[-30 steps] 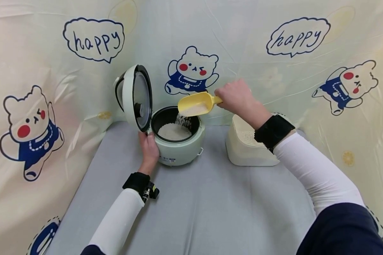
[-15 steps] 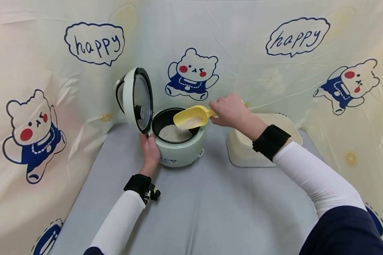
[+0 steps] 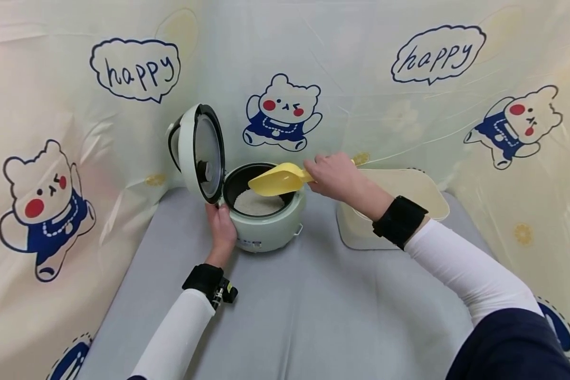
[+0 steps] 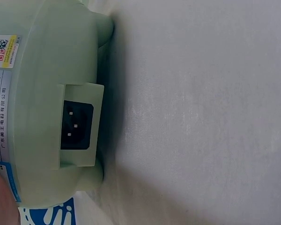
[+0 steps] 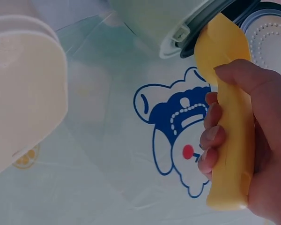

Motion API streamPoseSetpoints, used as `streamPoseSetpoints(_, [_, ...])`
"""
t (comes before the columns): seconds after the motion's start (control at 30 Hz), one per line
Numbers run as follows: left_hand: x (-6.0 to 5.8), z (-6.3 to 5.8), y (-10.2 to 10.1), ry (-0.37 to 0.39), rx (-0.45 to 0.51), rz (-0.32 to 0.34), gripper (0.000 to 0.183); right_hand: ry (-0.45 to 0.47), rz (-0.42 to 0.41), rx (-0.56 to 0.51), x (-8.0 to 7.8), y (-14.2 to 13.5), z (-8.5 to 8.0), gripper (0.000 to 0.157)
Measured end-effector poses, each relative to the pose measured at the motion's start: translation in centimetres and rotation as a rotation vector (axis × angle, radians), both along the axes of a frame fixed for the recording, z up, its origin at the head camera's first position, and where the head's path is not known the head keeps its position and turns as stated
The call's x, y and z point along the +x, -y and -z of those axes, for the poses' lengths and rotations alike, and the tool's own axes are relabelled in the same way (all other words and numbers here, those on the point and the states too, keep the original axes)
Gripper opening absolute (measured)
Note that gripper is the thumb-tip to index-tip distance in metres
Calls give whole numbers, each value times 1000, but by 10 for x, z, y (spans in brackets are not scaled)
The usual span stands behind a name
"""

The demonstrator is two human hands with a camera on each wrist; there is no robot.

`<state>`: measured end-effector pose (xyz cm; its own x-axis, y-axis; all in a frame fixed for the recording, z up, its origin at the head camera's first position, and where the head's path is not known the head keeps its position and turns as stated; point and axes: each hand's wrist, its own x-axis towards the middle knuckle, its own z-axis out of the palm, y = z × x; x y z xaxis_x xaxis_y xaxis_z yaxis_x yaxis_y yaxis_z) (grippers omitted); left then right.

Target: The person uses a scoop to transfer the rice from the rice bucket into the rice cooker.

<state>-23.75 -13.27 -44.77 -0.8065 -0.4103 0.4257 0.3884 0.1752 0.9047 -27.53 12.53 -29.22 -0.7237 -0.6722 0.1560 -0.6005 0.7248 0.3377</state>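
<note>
Backdrop cloth [image 3: 380, 105]: pale cream to greenish blue, creased, hung across 9, 12 and 3 o'clock.
Bear prints [image 3: 282, 113]: blue outlines, red cheeks; at 9, 12 and slightly above 3 o'clock.
"happy" bubbles [image 3: 135, 69]: scalloped blue outlines at 10 and 2 o'clock.
Citrus slices [image 3: 523, 234]: yellow, one just below 3 o'clock.
Grey cover [image 3: 332, 316]: lightly creased, spreading toward 6 o'clock.
Light: soft, with blurred shadows.
</note>
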Motion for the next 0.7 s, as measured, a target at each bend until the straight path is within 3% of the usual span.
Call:
streamPoseSetpoints(0.17, [1,1,0,6,-14,-12,55,77,21,-110,-4,-11,8,25])
streamPoseSetpoints(0.33, [0,4,1,-3,-9,7,56,72,58,-187,-2,-31,16,24])
streamPoseSetpoints(0.7, [-2,3,4,1,-19,23,54,119,294,-268,9,-114,22,31])
